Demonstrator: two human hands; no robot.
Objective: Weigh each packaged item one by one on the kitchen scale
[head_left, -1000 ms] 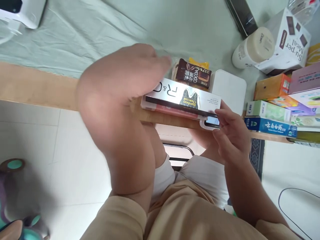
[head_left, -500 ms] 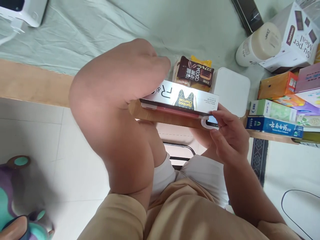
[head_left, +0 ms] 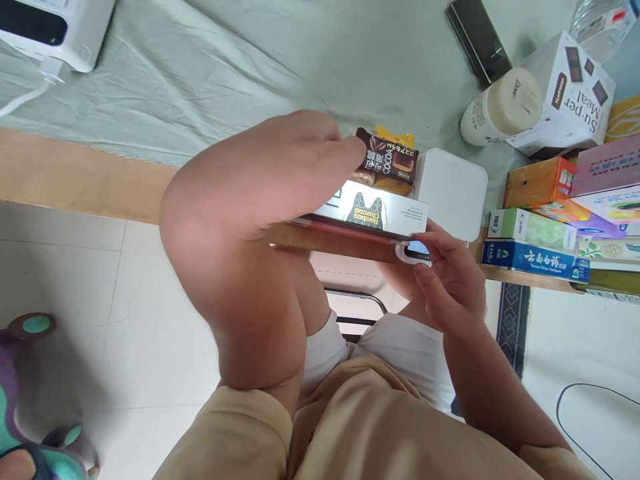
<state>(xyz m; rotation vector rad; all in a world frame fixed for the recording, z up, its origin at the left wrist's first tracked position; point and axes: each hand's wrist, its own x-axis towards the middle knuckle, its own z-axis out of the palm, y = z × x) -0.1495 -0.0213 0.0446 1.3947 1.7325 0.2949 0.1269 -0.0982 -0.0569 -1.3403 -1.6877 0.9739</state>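
My left hand (head_left: 315,157) is curled over the left end of a silver Bamboo Charcoal toothpaste box (head_left: 380,210). Its thumb touches the left end of a brown cocoa snack packet (head_left: 393,160); the other fingertips are hidden behind the hand. At the box's right end, my right hand (head_left: 453,277) has closed its fingers against the corner. Between its thumb and forefinger shows a small white-rimmed thing (head_left: 404,255) with a dark, shiny face, whose kind I cannot make out. A yellow wrapper (head_left: 397,137) peeks out behind the cocoa packet.
A white square box (head_left: 453,193) lies right of the snacks. Farther right are a white bottle (head_left: 500,110), a Super Meal box (head_left: 565,93), a black case (head_left: 479,40) and several cartons, including a blue toothpaste box (head_left: 535,260). A white device (head_left: 65,33) with a cable is far left.
My left hand has moved right along the box, and its thumb now reaches the cocoa packet. The right hand keeps its place at the box's end. The view has shifted slightly.
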